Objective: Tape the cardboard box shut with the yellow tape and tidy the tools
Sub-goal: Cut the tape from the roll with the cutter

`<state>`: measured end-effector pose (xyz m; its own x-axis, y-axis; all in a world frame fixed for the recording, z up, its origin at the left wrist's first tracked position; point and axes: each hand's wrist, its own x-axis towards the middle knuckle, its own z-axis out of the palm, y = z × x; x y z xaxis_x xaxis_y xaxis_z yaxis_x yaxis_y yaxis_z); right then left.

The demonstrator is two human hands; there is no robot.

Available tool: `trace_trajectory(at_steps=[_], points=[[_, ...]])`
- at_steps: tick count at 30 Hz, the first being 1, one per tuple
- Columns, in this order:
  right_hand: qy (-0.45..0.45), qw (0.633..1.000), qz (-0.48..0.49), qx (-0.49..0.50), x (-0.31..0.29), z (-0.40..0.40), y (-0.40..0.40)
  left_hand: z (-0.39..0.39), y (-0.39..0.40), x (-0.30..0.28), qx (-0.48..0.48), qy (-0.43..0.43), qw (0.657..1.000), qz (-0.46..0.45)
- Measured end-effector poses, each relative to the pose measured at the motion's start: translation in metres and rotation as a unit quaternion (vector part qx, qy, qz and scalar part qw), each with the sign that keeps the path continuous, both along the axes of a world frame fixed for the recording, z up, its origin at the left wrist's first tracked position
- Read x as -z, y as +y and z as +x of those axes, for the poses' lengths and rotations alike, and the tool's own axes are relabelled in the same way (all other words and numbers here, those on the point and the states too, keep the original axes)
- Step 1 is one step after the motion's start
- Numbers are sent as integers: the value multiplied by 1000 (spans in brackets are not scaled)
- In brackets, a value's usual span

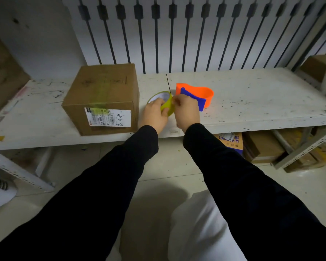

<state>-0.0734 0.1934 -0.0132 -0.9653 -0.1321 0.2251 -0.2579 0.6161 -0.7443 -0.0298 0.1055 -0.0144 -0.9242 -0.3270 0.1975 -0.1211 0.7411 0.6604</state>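
A closed cardboard box [102, 97] with a white shipping label stands on the white shelf [252, 98], left of centre; a faint yellow strip runs over its top and front. Just right of it, my left hand [153, 114] grips the roll of yellow tape [167, 103], held on edge. My right hand [186, 112] pinches the roll's outer edge with thumb and fingertips. Behind my right hand lies an orange and blue tape cutter [198, 96], partly hidden by my fingers.
Slotted white back panel [177, 34] rises behind the shelf. Cardboard boxes [262, 147] sit on the floor under the shelf at right, and another box [318, 68] is on a rack at far right. A brown box [2, 76] stands at left.
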Motion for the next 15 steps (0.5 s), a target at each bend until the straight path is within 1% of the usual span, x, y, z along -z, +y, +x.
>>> trace_trajectory(at_steps=[5,9,13,15], points=[[5,1000,-4,2,-11,12,2,12,2,-10,-16,14,999,26],[18,1000,-4,0,-19,23,3,23,5,-14,-30,25,997,63],[43,999,1,-18,-27,32,3,33,8,-15,-33,7,992,121],[44,998,14,-43,-28,35,3,37,9,-16,-31,-14,991,126]])
